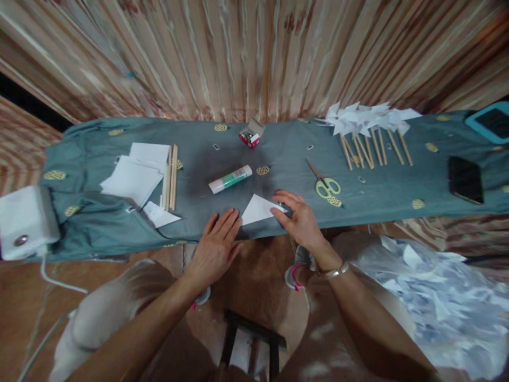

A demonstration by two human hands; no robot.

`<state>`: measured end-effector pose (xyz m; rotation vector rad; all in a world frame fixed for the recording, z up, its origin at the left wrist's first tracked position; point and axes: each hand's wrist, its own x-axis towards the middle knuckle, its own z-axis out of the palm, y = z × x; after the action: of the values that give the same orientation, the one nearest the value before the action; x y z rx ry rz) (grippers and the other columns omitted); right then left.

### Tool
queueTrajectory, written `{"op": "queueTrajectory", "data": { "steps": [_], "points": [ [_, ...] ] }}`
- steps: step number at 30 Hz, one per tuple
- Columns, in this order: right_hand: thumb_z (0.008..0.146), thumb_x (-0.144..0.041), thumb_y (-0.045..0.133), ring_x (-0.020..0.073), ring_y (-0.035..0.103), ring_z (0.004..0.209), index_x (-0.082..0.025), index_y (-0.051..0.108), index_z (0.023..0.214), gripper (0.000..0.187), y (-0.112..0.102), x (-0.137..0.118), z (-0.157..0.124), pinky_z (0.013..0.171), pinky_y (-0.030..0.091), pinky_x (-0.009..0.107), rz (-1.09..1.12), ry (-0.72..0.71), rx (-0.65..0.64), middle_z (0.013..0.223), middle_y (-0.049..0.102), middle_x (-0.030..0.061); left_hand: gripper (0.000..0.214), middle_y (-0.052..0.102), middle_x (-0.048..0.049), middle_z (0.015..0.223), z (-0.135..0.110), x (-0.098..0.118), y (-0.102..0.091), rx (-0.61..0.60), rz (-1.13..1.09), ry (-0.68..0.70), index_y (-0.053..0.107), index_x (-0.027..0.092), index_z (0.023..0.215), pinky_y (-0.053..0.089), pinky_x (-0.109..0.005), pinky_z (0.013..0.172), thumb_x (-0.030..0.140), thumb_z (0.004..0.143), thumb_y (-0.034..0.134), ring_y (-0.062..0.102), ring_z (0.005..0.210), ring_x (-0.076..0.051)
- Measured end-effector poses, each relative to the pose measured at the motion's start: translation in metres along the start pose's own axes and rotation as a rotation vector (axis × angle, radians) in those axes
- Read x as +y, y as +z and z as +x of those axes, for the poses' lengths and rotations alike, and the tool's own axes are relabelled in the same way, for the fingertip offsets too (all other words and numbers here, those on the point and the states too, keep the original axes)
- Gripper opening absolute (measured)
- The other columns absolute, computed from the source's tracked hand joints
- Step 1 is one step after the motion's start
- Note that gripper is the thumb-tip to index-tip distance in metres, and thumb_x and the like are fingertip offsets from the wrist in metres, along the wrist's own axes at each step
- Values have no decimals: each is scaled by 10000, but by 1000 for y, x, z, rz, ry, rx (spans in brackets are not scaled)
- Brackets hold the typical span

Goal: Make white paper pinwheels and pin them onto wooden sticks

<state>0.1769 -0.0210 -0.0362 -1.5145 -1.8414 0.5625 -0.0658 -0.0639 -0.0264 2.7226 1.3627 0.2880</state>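
A white sheet of paper folded into a triangle (257, 209) lies near the front edge of the cloth-covered table. My left hand (218, 239) rests flat beside its left corner, fingers stretched out. With thumb and fingers, my right hand (300, 220) grips the triangle's right tip, part of which is hidden. Just beyond the paper lies a glue stick (230, 179) with a white and green label. To the right are scissors (326, 187) with yellow-green handles. A small open red box (251, 133) of metal pins or tacks stands at the back.
At left are white paper squares (135, 178), wooden sticks (174, 178), a paper scrap (159, 214) and a white corded device (26, 223). White paper pinwheels (363, 119) on sticks lie back right, near a black phone (465, 179) and a blue-framed device (491, 122). A scrap-filled bag (441, 302) sits below right.
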Motion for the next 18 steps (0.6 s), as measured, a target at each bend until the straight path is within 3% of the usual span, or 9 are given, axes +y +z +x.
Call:
{"op": "queueTrajectory", "data": {
  "steps": [5, 12, 15, 18],
  "points": [
    [841, -284, 647, 283, 590, 1145, -182, 717, 1056, 248, 0, -3, -3, 1030, 432, 468, -85, -29, -31, 1261, 663, 123, 550, 385, -206, 1527, -5, 4, 5, -43, 50, -8, 424, 29, 1424, 280, -526, 1166, 246, 922, 482, 336, 1438, -317],
    [831, -251, 632, 270, 616, 1107, -204, 716, 956, 158, 0, -5, -7, 1028, 419, 468, -7, -9, 32, 1190, 699, 104, 611, 334, -224, 1548, -7, 9, 10, -66, 42, -33, 367, 12, 1453, 239, -545, 1176, 260, 910, 494, 282, 1460, -332],
    [816, -224, 611, 256, 633, 1087, -221, 699, 847, 93, 0, -5, -5, 1013, 425, 463, 89, 33, 58, 1141, 715, 94, 581, 346, -220, 1545, -5, 6, 8, -37, -53, -53, 389, 32, 1445, 231, -539, 1181, 262, 921, 491, 296, 1456, -323],
    [803, -239, 619, 249, 641, 1084, -226, 688, 804, 70, -2, -6, -3, 1015, 423, 454, 197, 64, 74, 1115, 718, 95, 547, 406, -196, 1521, 2, 0, 3, 44, -292, -131, 429, 87, 1431, 256, -519, 1180, 332, 944, 477, 354, 1432, -295]
  ]
}}
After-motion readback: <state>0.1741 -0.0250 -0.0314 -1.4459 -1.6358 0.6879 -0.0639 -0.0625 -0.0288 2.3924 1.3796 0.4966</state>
